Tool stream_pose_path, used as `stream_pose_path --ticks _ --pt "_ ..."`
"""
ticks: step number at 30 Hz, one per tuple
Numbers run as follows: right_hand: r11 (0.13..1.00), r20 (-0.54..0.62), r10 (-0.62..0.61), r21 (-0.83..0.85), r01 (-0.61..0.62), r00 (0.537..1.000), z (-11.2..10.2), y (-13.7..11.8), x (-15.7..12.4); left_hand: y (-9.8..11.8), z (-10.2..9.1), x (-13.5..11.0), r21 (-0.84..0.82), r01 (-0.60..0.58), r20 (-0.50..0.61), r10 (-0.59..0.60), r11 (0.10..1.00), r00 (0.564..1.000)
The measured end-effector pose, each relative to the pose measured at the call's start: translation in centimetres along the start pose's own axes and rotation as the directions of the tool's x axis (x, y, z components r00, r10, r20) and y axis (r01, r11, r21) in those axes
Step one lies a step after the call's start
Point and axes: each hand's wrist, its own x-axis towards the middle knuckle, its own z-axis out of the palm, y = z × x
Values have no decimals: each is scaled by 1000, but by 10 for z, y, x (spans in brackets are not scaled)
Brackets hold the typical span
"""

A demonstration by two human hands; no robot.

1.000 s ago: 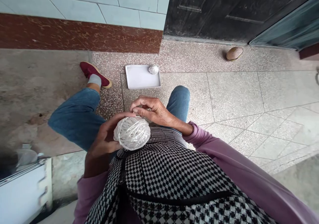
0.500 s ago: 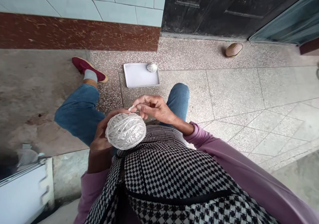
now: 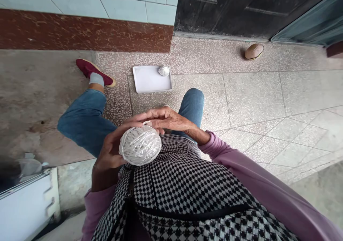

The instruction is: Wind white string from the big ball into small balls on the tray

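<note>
A white ball of string [image 3: 140, 145] rests in my left hand [image 3: 111, 147], whose fingers curl around its left side. My right hand [image 3: 166, 118] lies over the top of the ball with fingers pressed together, pinching the loose end of the string against it. Both hands are close to my chest, above my checked garment [image 3: 184, 194]. On the floor ahead lies a white tray [image 3: 150, 80] with a small white ball of string [image 3: 164, 70] in its far right corner.
My legs in blue jeans [image 3: 83, 119] stretch out over a speckled stone floor, one foot in a red shoe [image 3: 92, 71]. A brown ball [image 3: 253, 51] lies by a dark door [image 3: 241, 5]. A white box [image 3: 26, 205] stands at lower left.
My right hand has lowered from a raised pinch to lie flat across the top of the ball. The left hand has turned the ball slightly and shifted it right.
</note>
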Motion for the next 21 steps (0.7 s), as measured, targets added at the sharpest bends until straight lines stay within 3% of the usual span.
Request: stream_pose_path --ticks 6,11,15,21 --pt "976 -118 -197 -118 184 973 -4 -10 -7 2 1 2 46 -35 -7 35 998 999" --pt "947 -195 -290 -199 251 937 -4 -19 -1 -9 -5 -3 -43 73 -11 -73 996 997" --pt "958 -251 -247 -210 196 936 -6 -19 0 -14 -1 -7 -107 127 -59 -134 986 989" --pt "994 -206 -22 -107 0 978 -42 -12 -2 -25 -8 -8 -230 61 -87 -83 971 993"
